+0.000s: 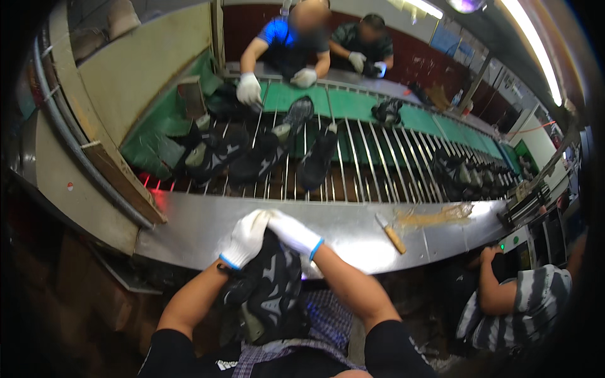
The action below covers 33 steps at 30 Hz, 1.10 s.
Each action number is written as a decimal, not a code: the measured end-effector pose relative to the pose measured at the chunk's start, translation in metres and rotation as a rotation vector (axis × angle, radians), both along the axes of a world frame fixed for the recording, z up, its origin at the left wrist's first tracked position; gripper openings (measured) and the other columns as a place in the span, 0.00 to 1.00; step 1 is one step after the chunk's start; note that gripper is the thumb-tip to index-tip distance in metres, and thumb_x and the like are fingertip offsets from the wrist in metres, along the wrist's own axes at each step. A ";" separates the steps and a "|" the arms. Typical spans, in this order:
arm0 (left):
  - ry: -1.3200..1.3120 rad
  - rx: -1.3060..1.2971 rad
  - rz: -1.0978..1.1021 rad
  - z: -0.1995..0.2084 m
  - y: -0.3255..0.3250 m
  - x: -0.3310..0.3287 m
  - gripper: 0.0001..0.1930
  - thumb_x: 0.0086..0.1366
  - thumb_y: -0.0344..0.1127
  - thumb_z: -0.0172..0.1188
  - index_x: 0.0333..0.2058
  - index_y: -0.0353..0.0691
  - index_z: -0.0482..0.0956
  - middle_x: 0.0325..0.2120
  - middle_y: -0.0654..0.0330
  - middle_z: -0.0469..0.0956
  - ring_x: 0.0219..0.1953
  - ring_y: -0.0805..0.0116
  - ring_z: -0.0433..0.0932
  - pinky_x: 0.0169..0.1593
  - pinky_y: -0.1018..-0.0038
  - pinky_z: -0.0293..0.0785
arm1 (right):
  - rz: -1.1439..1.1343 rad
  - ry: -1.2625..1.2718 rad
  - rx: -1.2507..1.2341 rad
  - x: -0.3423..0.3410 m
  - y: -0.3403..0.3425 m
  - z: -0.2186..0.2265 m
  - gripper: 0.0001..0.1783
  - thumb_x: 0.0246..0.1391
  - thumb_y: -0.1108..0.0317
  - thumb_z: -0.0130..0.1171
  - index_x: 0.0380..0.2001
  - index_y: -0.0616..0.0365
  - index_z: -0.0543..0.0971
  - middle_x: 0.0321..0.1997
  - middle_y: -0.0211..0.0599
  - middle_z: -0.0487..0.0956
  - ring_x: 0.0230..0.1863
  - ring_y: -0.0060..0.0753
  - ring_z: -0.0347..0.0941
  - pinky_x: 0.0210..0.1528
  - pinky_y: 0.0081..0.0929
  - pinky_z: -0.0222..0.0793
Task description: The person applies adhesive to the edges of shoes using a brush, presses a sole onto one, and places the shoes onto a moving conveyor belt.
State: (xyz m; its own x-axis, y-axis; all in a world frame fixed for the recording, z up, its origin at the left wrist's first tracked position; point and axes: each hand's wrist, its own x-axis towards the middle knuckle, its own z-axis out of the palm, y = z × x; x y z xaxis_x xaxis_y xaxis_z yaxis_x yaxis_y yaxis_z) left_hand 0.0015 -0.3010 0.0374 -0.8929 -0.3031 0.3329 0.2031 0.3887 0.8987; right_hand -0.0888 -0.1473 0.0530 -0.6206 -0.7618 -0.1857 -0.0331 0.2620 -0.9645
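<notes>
While black-and-grey shoes [274,293] rest bunched against our lap at the lower centre of the frame, we bring our two white-gloved hands together just above their upper end. Our left hand [244,239] and right hand [293,233] meet at the fingers, over the near edge of the metal counter [189,230]; we cannot tell whether either is clamped on the dark material beneath them. Right of centre on the counter we see a knife [393,236] with a wooden handle, lying slantwise near a brown smear [432,217]. Beyond the counter, metal rods [358,164] run across the middle of the frame, bearing several dark shoes [318,159] left of centre and a row of others [472,176] at the right. Farther up are green panels [340,104], where a co-worker in blue [277,34] reaches in with gloved hands. We also see a second co-worker [362,41] at upper centre and a person in stripes [526,302] at lower right.
</notes>
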 end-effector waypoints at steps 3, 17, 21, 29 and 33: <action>0.053 0.105 -0.060 0.002 -0.005 0.017 0.18 0.81 0.37 0.47 0.42 0.30 0.84 0.37 0.51 0.87 0.41 0.61 0.85 0.52 0.67 0.80 | -0.010 -0.115 -0.156 0.040 0.021 -0.010 0.37 0.74 0.53 0.54 0.78 0.60 0.64 0.67 0.47 0.78 0.67 0.37 0.72 0.72 0.39 0.68; -0.162 -0.154 0.042 -0.004 -0.019 0.001 0.22 0.81 0.51 0.51 0.55 0.39 0.81 0.52 0.43 0.83 0.57 0.41 0.82 0.63 0.54 0.76 | -0.349 -0.939 -0.441 0.184 0.153 -0.006 0.45 0.62 0.48 0.55 0.78 0.59 0.64 0.73 0.51 0.76 0.70 0.52 0.76 0.73 0.52 0.73; -0.133 -0.242 0.131 -0.021 -0.038 0.038 0.16 0.76 0.43 0.62 0.54 0.38 0.84 0.52 0.48 0.84 0.57 0.46 0.83 0.64 0.58 0.78 | -0.520 -0.721 -0.583 0.115 0.174 0.068 0.42 0.62 0.39 0.51 0.69 0.59 0.73 0.61 0.49 0.82 0.56 0.52 0.83 0.57 0.58 0.82; -0.062 -0.246 0.154 -0.029 -0.046 0.055 0.13 0.71 0.36 0.67 0.50 0.38 0.86 0.47 0.48 0.86 0.50 0.50 0.87 0.56 0.60 0.84 | -1.198 0.086 -0.378 -0.144 0.329 0.038 0.37 0.67 0.44 0.63 0.69 0.59 0.75 0.63 0.43 0.81 0.57 0.40 0.79 0.54 0.36 0.78; -0.027 -0.370 0.177 -0.031 -0.051 0.053 0.13 0.69 0.36 0.68 0.49 0.38 0.86 0.46 0.48 0.86 0.49 0.47 0.87 0.55 0.58 0.84 | -0.951 0.493 -0.063 -0.143 0.252 -0.005 0.27 0.70 0.61 0.63 0.66 0.64 0.78 0.62 0.46 0.82 0.62 0.36 0.78 0.62 0.33 0.77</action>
State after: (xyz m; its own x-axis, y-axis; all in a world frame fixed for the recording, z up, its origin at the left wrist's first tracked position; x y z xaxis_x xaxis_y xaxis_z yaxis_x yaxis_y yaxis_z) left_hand 0.0544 -0.3517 0.0067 -0.8475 -0.3173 0.4256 0.0824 0.7133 0.6959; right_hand -0.2314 0.1046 0.0476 -0.9599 0.0746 0.2702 -0.2309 0.3359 -0.9131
